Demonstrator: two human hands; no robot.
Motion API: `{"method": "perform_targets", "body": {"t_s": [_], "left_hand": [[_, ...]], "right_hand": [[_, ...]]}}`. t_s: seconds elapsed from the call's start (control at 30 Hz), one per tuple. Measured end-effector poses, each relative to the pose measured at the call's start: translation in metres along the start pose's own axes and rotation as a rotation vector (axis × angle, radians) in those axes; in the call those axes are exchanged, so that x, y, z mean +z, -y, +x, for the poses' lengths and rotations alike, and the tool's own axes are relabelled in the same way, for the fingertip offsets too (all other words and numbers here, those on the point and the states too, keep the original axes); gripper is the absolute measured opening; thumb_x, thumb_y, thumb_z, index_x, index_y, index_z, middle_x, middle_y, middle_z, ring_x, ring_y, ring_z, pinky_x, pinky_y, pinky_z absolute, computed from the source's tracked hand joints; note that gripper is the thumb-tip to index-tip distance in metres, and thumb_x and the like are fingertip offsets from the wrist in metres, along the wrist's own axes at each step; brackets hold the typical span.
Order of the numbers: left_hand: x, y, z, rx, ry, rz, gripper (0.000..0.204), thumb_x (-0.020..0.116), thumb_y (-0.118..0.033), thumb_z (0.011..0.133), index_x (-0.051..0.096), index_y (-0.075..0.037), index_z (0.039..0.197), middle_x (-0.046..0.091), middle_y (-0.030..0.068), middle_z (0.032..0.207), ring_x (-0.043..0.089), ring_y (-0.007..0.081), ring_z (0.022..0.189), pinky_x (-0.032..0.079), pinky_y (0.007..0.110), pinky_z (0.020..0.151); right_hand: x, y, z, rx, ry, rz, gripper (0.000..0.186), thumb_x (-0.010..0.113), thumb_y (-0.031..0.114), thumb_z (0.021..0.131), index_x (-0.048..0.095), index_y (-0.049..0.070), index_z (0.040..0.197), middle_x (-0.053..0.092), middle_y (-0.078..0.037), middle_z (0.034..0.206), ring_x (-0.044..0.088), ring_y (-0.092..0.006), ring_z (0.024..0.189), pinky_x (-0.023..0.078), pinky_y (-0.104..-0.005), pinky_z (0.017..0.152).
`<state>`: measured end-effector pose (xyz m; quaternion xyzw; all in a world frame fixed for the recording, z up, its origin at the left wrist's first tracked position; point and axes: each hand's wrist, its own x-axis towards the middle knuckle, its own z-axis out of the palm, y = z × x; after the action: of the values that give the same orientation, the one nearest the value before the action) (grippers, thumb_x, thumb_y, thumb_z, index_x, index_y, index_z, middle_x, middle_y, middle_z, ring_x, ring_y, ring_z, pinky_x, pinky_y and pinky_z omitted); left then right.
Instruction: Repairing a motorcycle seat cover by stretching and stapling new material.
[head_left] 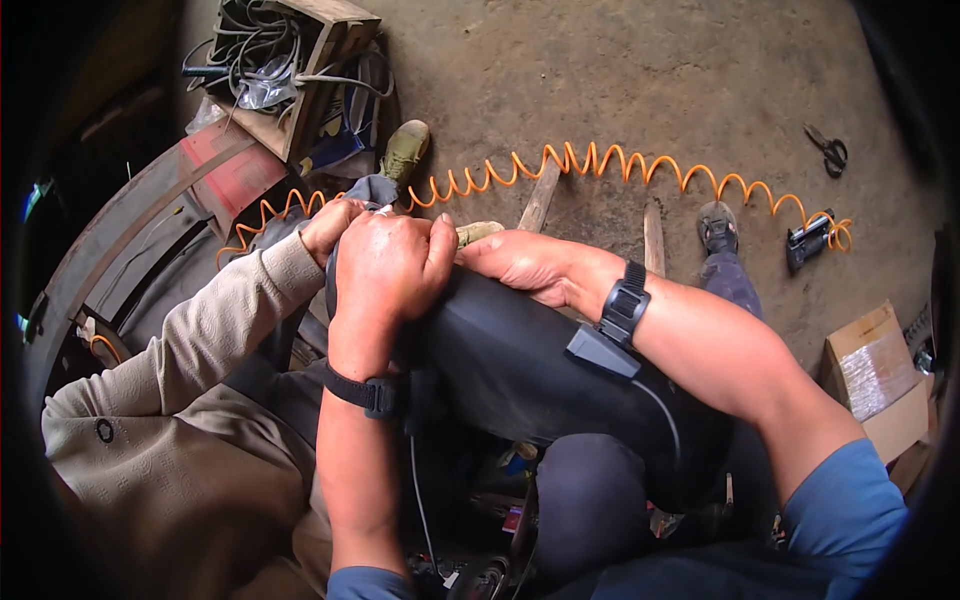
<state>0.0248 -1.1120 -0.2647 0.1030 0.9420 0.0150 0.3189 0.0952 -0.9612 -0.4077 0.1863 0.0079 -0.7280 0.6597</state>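
A long, smooth black padded piece (510,360), which looks like a seat with a black cover, slants across my lap. My left hand (390,262) is closed in a fist at its far left end, apparently gripping the cover's edge, though the fingertips are hidden. Close beside it, my right hand (520,265) bends over the far edge of the seat, thumb side toward the left hand, its fingers mostly out of sight. Another person's hand (328,228), in a beige sleeve, reaches the same end from the left and touches or nearly touches my left hand.
An orange coiled air hose (620,160) runs across the floor to a black air tool (810,240). Black-handled scissors (830,152) lie farther back. A wooden box of cables (290,70) stands far left, cardboard boxes (872,365) at right. Wooden legs (653,240) stick out beyond the seat.
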Motion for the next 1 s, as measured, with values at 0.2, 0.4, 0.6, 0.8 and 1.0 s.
{"method": "perform_targets", "body": {"t_s": [0.2, 0.4, 0.6, 0.8, 1.0], "left_hand": [[-0.002, 0.008, 0.000, 0.008, 0.047, -0.010, 0.052, 0.059, -0.034, 0.106, 0.077, -0.002, 0.069, 0.073, 0.0254, 0.073, 0.073, 0.0462, 0.075, 0.058, 0.057, 0.081], [-0.009, 0.014, 0.007, 0.000, 0.046, -0.148, 0.046, 0.055, -0.031, 0.113, 0.073, -0.001, 0.083, 0.073, 0.0264, 0.079, 0.073, 0.0478, 0.081, 0.056, 0.057, 0.081], [0.000, 0.054, 0.012, -0.195, -0.034, -0.731, 0.025, 0.062, -0.019, 0.114, 0.074, 0.003, 0.112, 0.076, 0.0199, 0.101, 0.076, 0.0370, 0.090, 0.059, 0.045, 0.085], [-0.032, 0.066, 0.003, -0.178, 0.068, -0.581, 0.019, 0.069, -0.009, 0.109, 0.078, 0.002, 0.121, 0.078, 0.0161, 0.119, 0.074, 0.0319, 0.117, 0.058, 0.042, 0.105], [-0.032, 0.072, -0.003, 0.196, 0.160, -0.438, 0.019, 0.078, -0.008, 0.099, 0.081, -0.002, 0.117, 0.077, 0.0163, 0.116, 0.068, 0.0373, 0.123, 0.050, 0.048, 0.115]], "right_hand": [[0.013, 0.010, -0.003, -0.107, 0.064, 0.104, 0.022, 0.065, 0.016, 0.113, 0.073, 0.001, 0.127, 0.081, -0.014, 0.119, 0.080, -0.0215, 0.104, 0.067, -0.0382, 0.096], [0.007, 0.015, 0.010, -0.052, 0.098, 0.098, 0.021, 0.068, 0.015, 0.111, 0.075, 0.001, 0.124, 0.081, -0.012, 0.117, 0.080, -0.0218, 0.100, 0.066, -0.0370, 0.094], [0.004, 0.028, 0.018, -0.051, 0.060, 0.025, 0.021, 0.070, 0.017, 0.113, 0.074, 0.000, 0.125, 0.081, -0.011, 0.115, 0.079, -0.0191, 0.103, 0.066, -0.0374, 0.095], [0.011, 0.037, 0.019, -0.064, 0.083, -0.053, 0.021, 0.073, 0.020, 0.111, 0.075, 0.001, 0.121, 0.082, -0.007, 0.109, 0.079, -0.0156, 0.095, 0.067, -0.0333, 0.088], [0.053, 0.031, 0.017, -0.247, -0.346, -0.420, 0.015, 0.072, 0.014, 0.108, 0.077, 0.000, 0.110, 0.078, -0.006, 0.098, 0.070, -0.0114, 0.080, 0.061, -0.0312, 0.072]]}}
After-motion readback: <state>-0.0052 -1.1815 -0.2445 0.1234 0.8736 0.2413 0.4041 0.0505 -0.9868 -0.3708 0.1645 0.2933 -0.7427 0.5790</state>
